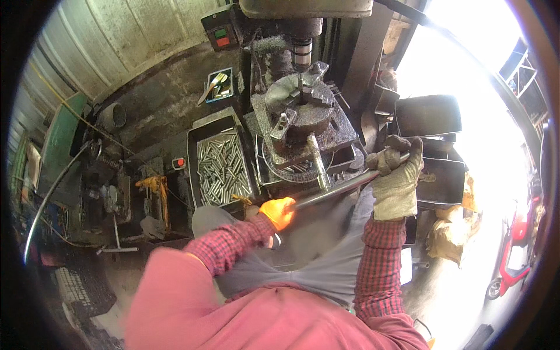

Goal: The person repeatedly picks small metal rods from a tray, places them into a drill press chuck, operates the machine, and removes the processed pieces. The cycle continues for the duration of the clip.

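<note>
A long dark metal bar (335, 193) slants across in front of my lap, its right end higher in the picture. My left hand (277, 214), in an orange glove, is closed round its lower left end. In a pale, dirty work glove, my right hand (396, 179) grips the other end, with the fingers curled over. A short bit of metal shows by those fingers; whether it belongs to the bar I cannot tell. Just beyond the bar stands a chip-covered chuck (300, 108) with a shiny handle (318, 162) pointing toward me. Above it hangs a drill spindle (301, 53).
A metal tray (249, 185) of several short steel pins (221, 166) stands left of the machine. Behind it lies a small blue box (220, 85) with a brush. Dark bins (429, 116) stand at the right. A switch box (220, 32) hangs upper left of the spindle.
</note>
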`<action>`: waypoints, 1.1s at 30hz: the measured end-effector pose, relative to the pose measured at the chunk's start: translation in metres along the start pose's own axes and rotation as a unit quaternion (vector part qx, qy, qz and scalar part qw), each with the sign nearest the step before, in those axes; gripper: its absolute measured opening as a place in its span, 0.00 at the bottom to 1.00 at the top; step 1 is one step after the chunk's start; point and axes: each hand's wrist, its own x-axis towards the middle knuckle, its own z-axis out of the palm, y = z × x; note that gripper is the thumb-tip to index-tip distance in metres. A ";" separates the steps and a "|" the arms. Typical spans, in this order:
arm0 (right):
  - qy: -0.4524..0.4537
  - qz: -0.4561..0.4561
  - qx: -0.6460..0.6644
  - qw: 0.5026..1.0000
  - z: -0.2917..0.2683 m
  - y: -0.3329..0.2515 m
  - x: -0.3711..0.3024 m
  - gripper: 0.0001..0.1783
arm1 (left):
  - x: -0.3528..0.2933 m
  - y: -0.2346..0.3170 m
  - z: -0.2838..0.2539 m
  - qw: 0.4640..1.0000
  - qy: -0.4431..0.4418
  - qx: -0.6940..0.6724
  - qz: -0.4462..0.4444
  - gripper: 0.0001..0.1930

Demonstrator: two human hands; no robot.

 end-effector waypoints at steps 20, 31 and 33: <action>-0.044 0.078 -0.191 0.977 0.072 -0.016 -0.052 0.30 | 0.256 0.046 -0.189 0.986 0.161 -0.048 0.025 0.14; -0.022 0.195 -0.571 0.797 -0.010 0.046 -0.062 0.35 | 0.255 0.047 -0.194 0.986 0.148 -0.056 0.050 0.15; -0.085 0.138 -0.439 0.884 0.003 0.009 -0.067 0.35 | 0.254 0.043 -0.192 0.982 0.165 -0.043 0.076 0.14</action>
